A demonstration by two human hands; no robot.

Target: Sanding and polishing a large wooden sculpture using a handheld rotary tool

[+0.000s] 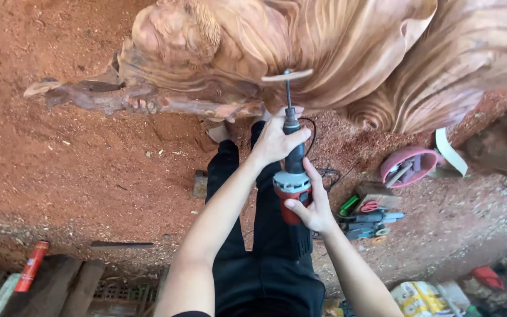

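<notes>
A large reddish-brown wooden carving [300,53] with flowing ridged folds fills the top of the head view. I hold a red, grey and black rotary die grinder [292,179] pointed up at it. A thin spinning disc [287,75] on the grinder's long shaft sits right at the carved surface. My left hand [277,140] wraps the black neck of the tool near the shaft. Lower down, my right hand [312,205] grips the red body. My black trousers [262,246] show below the tool.
Red sawdust covers the ground [60,152]. To the right lie a pink round tool case [409,165], a second power tool [368,223] and a sanding strip [450,151]. A red can [31,265] rests on planks at the lower left. Bags and clutter crowd the lower right.
</notes>
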